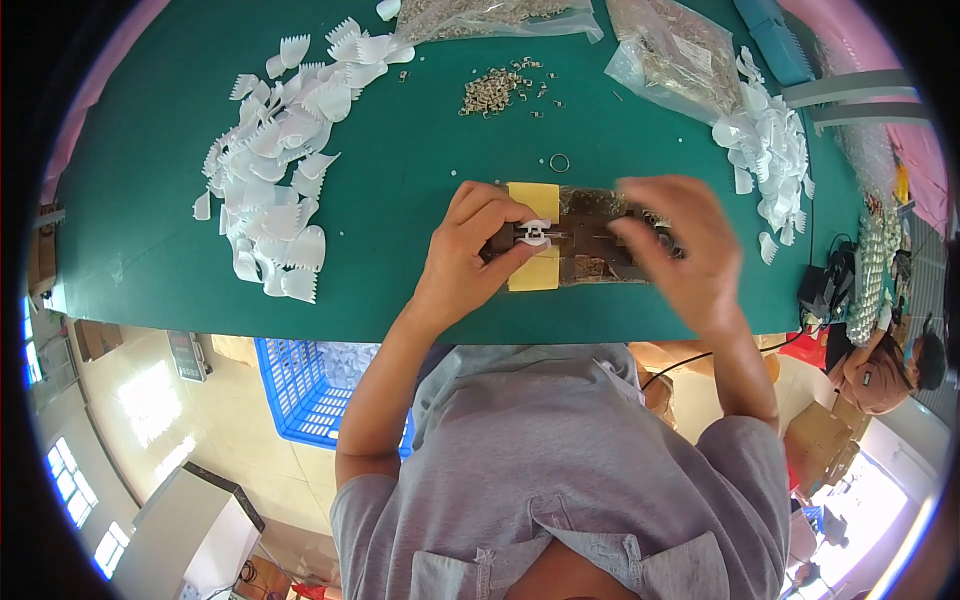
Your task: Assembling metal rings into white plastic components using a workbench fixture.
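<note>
A small white plastic piece point(534, 233) sits on a dark metal fixture point(590, 245) with yellow tape point(533, 275) around its left part. My left hand point(468, 248) is closed on this piece, thumb and forefinger pinching it from opposite sides. Over the fixture's right end hovers my right hand point(690, 250), blurred by motion. Its thumb and fingers are apart, and nothing shows between them. A thin metal rod point(560, 235) runs along the fixture beside the white piece. Beyond the fixture lies a metal ring point(559, 162).
White comb-edged plastic pieces lie in a large left pile point(280, 170) and a right pile point(770, 160). Small metal clips point(490, 92) are heaped at the back, near clear bags point(680, 60) of metal parts. A blue basket point(300, 400) stands below the green table point(400, 310). Other people show at far right.
</note>
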Action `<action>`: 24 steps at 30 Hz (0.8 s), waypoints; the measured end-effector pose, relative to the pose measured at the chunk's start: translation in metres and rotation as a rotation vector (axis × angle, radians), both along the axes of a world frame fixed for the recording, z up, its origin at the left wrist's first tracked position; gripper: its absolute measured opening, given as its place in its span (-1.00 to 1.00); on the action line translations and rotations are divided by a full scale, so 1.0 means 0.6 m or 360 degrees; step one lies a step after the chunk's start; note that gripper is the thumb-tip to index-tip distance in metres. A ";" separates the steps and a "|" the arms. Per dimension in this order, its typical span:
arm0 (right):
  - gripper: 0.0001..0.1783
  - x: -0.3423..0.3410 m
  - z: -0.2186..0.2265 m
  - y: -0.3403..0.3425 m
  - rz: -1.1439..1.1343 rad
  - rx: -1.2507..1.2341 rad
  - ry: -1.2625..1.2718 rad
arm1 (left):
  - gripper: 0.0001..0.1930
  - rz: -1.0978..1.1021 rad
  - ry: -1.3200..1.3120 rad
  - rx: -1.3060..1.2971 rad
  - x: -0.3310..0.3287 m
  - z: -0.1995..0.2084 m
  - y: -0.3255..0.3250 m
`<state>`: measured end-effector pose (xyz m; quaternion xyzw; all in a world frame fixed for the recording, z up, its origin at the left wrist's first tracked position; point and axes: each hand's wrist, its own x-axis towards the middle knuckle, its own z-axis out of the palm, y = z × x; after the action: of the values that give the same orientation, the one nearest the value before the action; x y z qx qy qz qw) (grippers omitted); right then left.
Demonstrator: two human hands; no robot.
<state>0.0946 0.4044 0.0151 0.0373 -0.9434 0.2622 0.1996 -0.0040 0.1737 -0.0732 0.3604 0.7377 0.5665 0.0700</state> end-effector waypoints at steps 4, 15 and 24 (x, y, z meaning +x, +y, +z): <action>-0.81 0.113 -0.042 0.103 -0.0958 -0.0111 0.0024 | -0.68 -0.0001 0.0005 -0.0017 -0.004 0.007 0.009; -0.75 0.171 -0.126 0.192 -0.1043 -0.0158 -0.0332 | -0.69 0.0053 0.0012 0.0081 -0.004 0.003 0.018; -0.60 0.070 -0.011 0.096 -0.0288 -0.1355 0.0365 | -0.71 0.0051 -0.0007 0.0076 0.000 -0.007 0.016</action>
<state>0.1364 0.4619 0.0087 -0.1020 -0.7228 0.6026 0.3226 -0.0043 0.1834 -0.0775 0.3489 0.7295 0.5858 0.0541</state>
